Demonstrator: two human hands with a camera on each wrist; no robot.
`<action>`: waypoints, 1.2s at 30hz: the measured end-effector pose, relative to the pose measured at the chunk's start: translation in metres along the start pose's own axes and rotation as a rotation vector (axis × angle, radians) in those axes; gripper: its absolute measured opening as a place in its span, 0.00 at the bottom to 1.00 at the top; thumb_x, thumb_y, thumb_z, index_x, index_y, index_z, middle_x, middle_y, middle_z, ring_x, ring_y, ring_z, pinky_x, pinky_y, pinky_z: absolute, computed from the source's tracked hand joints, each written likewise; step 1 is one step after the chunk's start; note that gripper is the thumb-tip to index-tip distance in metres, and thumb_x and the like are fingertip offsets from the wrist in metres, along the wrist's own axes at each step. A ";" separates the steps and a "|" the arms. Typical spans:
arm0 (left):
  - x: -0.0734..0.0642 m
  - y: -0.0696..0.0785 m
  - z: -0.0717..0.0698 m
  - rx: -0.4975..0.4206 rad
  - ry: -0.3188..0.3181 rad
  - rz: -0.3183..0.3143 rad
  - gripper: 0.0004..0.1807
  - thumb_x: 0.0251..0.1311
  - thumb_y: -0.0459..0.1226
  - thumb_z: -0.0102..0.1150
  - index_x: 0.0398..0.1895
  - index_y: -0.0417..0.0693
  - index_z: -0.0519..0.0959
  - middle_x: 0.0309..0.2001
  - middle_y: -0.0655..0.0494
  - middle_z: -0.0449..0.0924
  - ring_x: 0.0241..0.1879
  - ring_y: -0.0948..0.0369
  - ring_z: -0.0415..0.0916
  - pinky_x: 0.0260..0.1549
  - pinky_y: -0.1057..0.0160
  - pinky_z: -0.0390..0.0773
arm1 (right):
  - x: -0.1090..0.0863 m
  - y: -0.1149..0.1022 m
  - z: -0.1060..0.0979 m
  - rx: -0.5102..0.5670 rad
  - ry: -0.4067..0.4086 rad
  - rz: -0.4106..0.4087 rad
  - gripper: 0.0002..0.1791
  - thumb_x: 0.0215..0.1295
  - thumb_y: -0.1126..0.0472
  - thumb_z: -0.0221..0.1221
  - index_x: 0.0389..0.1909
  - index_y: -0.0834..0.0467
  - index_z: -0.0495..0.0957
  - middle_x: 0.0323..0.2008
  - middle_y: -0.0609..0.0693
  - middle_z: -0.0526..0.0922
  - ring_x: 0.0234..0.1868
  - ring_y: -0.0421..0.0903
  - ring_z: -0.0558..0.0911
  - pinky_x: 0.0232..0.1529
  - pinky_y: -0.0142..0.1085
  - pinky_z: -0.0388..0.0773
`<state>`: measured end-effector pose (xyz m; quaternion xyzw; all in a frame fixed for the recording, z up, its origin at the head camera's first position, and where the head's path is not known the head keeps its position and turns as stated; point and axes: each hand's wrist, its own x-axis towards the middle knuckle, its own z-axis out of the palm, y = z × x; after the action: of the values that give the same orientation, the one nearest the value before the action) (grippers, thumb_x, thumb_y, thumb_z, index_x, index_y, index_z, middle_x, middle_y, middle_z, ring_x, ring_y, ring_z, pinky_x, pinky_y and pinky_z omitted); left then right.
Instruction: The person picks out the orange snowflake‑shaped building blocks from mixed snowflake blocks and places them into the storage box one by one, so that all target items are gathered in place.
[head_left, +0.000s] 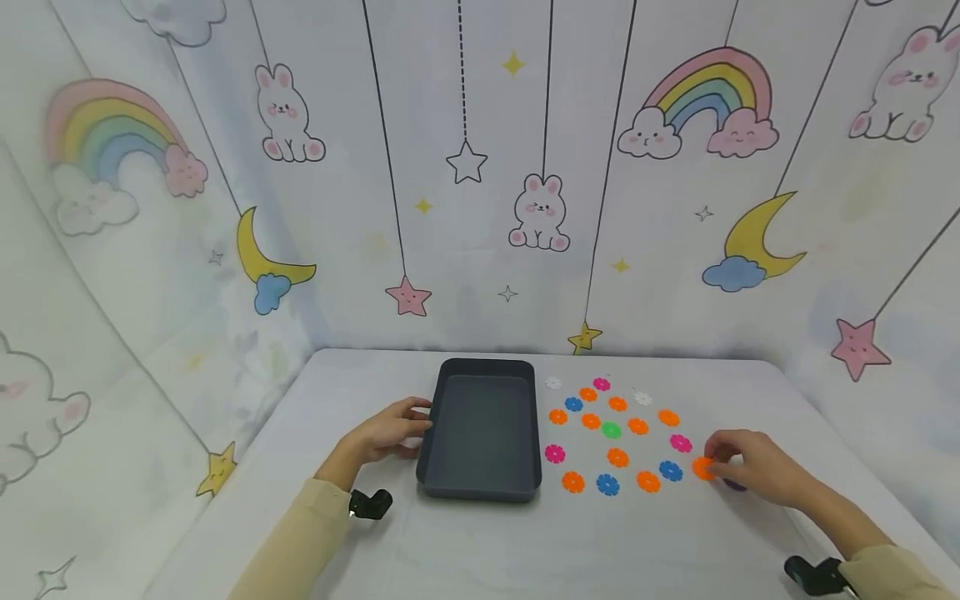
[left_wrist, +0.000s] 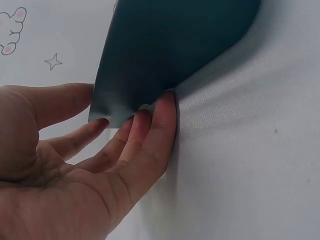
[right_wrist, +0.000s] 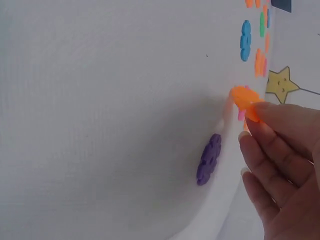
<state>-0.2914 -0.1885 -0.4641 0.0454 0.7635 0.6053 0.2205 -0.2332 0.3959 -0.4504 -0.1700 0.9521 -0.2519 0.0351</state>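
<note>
My left hand (head_left: 390, 429) is at the left side of a dark grey rectangular tray (head_left: 480, 492). In the left wrist view the fingers rest on the tray's outer wall (left_wrist: 165, 40), while the thumb meets its rim, so the hand holds the edge. On the right, my right hand (head_left: 757, 467) pinches an orange flower-shaped disc (head_left: 702, 468) between thumb and index finger; the other fingers curve loosely below. A purple disc (right_wrist: 209, 160) lies on the table under that hand, partly covered by it in the head view.
Several flower discs lie spread right of the tray, among them a green disc (head_left: 611, 430), a blue disc (head_left: 671, 471), a pink disc (head_left: 681, 443) and a white disc (head_left: 642, 398). A white cloth covers the table (head_left: 600, 550); a patterned curtain (head_left: 480, 250) hangs behind.
</note>
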 end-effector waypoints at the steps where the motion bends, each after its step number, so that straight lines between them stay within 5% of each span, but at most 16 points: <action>1: 0.000 0.000 0.001 -0.004 0.003 -0.003 0.28 0.74 0.31 0.53 0.75 0.39 0.62 0.65 0.35 0.69 0.55 0.50 0.76 0.44 0.50 0.84 | 0.000 -0.001 -0.002 -0.002 0.008 0.002 0.08 0.62 0.63 0.70 0.37 0.57 0.81 0.32 0.42 0.82 0.34 0.37 0.78 0.36 0.29 0.81; 7: -0.002 0.001 0.004 -0.016 0.044 -0.025 0.27 0.73 0.32 0.55 0.73 0.38 0.64 0.64 0.37 0.71 0.58 0.48 0.76 0.44 0.49 0.84 | 0.005 -0.014 -0.008 0.028 0.081 0.021 0.09 0.62 0.65 0.70 0.41 0.62 0.82 0.35 0.46 0.84 0.33 0.39 0.81 0.35 0.27 0.82; 15: -0.003 0.002 0.007 -0.045 0.066 -0.049 0.27 0.72 0.31 0.56 0.72 0.36 0.66 0.63 0.37 0.73 0.59 0.46 0.77 0.43 0.50 0.84 | 0.012 -0.046 -0.008 0.208 0.113 -0.003 0.10 0.66 0.65 0.67 0.44 0.66 0.81 0.35 0.51 0.86 0.33 0.48 0.86 0.37 0.29 0.84; 36: -0.007 0.007 0.010 -0.037 0.070 -0.059 0.26 0.73 0.32 0.54 0.71 0.33 0.66 0.64 0.35 0.72 0.65 0.42 0.71 0.43 0.50 0.83 | 0.052 -0.116 0.037 0.476 0.095 0.068 0.13 0.70 0.62 0.65 0.47 0.68 0.80 0.38 0.60 0.87 0.39 0.57 0.88 0.45 0.40 0.87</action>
<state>-0.2828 -0.1801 -0.4574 -0.0025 0.7605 0.6137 0.2121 -0.2406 0.2663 -0.4243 -0.1126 0.8716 -0.4755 0.0381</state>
